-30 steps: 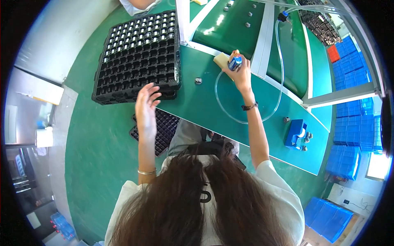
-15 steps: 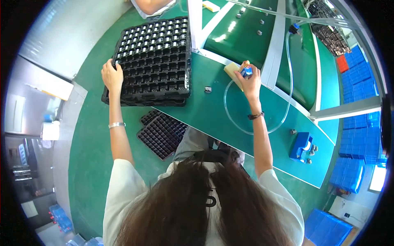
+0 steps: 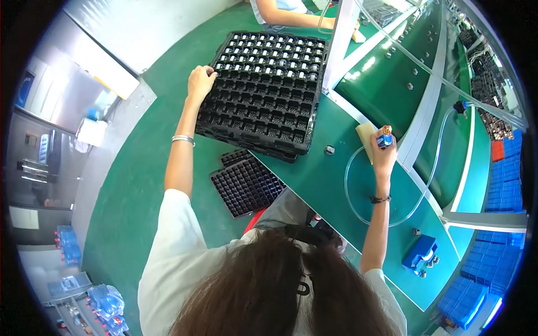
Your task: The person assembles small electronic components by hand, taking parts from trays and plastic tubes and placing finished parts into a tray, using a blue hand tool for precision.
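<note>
the black compartment tray (image 3: 263,89) lay on the near left end of the green bench (image 3: 325,185), its near left corner hanging past the bench edge. many of its far cells held small pale parts; the near rows looked dark, and we could not tell what they held. our left hand (image 3: 200,82) gripped the tray's left rim, fingers curled over the edge, a thin bracelet (image 3: 182,139) on that wrist.

our right hand (image 3: 384,154) was raised above the bench well to the right of the tray, pinching a small blue tool with an orange tip (image 3: 384,136) upright between fingers and thumb. just behind it a pale yellow pad (image 3: 366,138) rested on the bench, touching or nearly touching the hand. a clear hose (image 3: 358,213) looped over the bench surface around that wrist and ran up toward a white rail (image 3: 417,126). a dark band (image 3: 379,199) circled the right wrist.

a small metal stud (image 3: 329,150) sat on the bench between tray and right hand. below the bench edge, near our lap, a second, smaller black tray (image 3: 245,183) lay lower down. a blue fixture (image 3: 420,255) stood at the right near corner of the bench. beyond the tray, another person's forearm (image 3: 297,19) rested at the far end. blue crates (image 3: 493,257) were stacked on the floor at right.
</note>
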`<state>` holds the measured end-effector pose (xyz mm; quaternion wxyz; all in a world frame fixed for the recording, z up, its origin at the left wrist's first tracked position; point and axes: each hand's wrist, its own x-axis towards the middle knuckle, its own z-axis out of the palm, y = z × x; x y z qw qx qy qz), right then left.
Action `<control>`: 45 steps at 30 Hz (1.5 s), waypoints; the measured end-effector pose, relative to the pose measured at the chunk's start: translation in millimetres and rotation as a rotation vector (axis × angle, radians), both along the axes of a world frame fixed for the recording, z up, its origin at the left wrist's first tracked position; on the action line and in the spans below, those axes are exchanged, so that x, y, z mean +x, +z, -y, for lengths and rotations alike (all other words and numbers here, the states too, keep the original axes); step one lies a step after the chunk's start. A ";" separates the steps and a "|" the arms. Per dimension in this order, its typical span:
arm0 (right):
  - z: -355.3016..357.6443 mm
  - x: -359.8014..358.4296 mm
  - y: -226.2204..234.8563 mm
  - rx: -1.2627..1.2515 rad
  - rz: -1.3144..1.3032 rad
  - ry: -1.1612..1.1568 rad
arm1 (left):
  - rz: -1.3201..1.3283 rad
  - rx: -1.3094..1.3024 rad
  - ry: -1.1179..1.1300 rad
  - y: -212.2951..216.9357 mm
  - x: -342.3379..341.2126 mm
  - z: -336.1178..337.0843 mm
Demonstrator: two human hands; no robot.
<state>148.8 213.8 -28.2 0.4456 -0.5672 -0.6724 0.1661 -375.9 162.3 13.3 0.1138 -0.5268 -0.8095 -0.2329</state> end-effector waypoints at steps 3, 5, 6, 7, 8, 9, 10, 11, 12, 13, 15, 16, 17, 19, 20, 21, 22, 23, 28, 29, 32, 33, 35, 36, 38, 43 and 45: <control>3.1 1.7 3.6 -0.068 -0.051 0.050 | 0.025 -0.080 0.052 4.4 3.0 -6.4; 5.4 4.7 4.2 -0.153 -0.105 0.103 | 0.063 -0.185 0.174 12.2 5.9 -10.6; 0.3 7.9 4.0 -0.203 -0.135 0.127 | 0.044 -0.213 0.216 15.1 6.4 -15.0; -10.8 13.3 -7.2 -0.263 -0.172 0.142 | 0.033 -0.242 0.257 16.2 7.6 -16.6; -20.0 14.4 -6.4 -0.314 -0.120 0.100 | 0.051 -0.249 0.300 17.8 9.6 -17.4; -32.0 14.8 -3.3 -0.274 -0.154 0.085 | 0.061 -0.247 0.314 19.4 9.0 -18.5; -48.2 15.2 -1.0 -0.233 -0.188 0.073 | 0.081 -0.232 0.320 20.8 8.0 -18.8; -70.3 19.1 -1.3 -0.214 -0.191 0.034 | 0.068 -0.243 0.321 23.7 7.7 -19.9; -94.7 24.2 -2.6 -0.194 -0.194 -0.006 | 0.048 -0.244 0.303 24.0 5.5 -22.5; -119.4 27.4 -5.3 -0.164 -0.137 -0.070 | 0.035 -0.240 0.290 24.2 5.9 -25.3; -168.8 31.1 -11.5 -0.129 -0.081 -0.130 | 0.021 -0.231 0.279 25.5 4.3 -26.8; -192.2 33.8 -18.3 -0.049 -0.029 -0.140 | -0.014 -0.232 0.249 25.7 2.5 -27.4; -210.5 36.7 -26.6 0.030 0.022 -0.144 | -0.051 -0.233 0.225 25.9 1.0 -26.6; -235.8 47.1 -42.9 0.026 0.073 -0.182 | -0.021 -0.167 0.191 31.8 4.3 -20.6; -247.0 49.5 -50.1 0.023 0.122 -0.215 | 0.008 -0.100 0.161 35.3 5.8 -16.1; -248.8 47.6 -52.9 0.014 0.114 -0.239 | 0.002 -0.100 0.188 37.3 5.7 -9.0; -249.5 48.9 -54.3 0.030 0.128 -0.243 | 0.269 0.049 0.033 38.5 6.9 -2.5; -248.1 47.3 -50.1 0.025 0.124 -0.240 | 0.529 0.205 -0.128 39.8 12.7 2.6; -251.8 62.5 -40.3 -0.016 0.210 -0.209 | 1.408 0.261 -0.432 69.1 126.8 47.7; -249.1 65.8 -42.4 0.068 0.165 -0.179 | 1.533 0.269 -0.459 69.8 151.5 51.8; -238.2 67.8 -32.4 0.116 0.145 -0.250 | 1.894 0.245 -0.658 53.4 203.2 67.2; -230.3 63.9 -26.2 0.240 0.113 -0.237 | 2.047 0.245 -0.724 46.2 218.4 71.3; -195.1 52.8 -1.1 0.070 -0.025 -0.191 | 2.156 0.232 -0.733 44.2 254.7 74.9; -168.4 40.3 16.8 -0.101 -0.175 -0.138 | 2.156 0.218 -0.708 40.7 267.4 77.4; -114.1 32.4 36.7 -0.237 -0.512 0.091 | 2.353 0.212 -0.814 38.4 289.6 79.0; 46.6 -11.8 81.9 -0.316 -1.172 0.341 | 2.290 0.182 -0.712 44.5 339.8 92.4; 86.3 -17.5 88.3 -0.280 -1.163 0.308 | 2.135 0.125 -0.712 55.1 352.8 98.8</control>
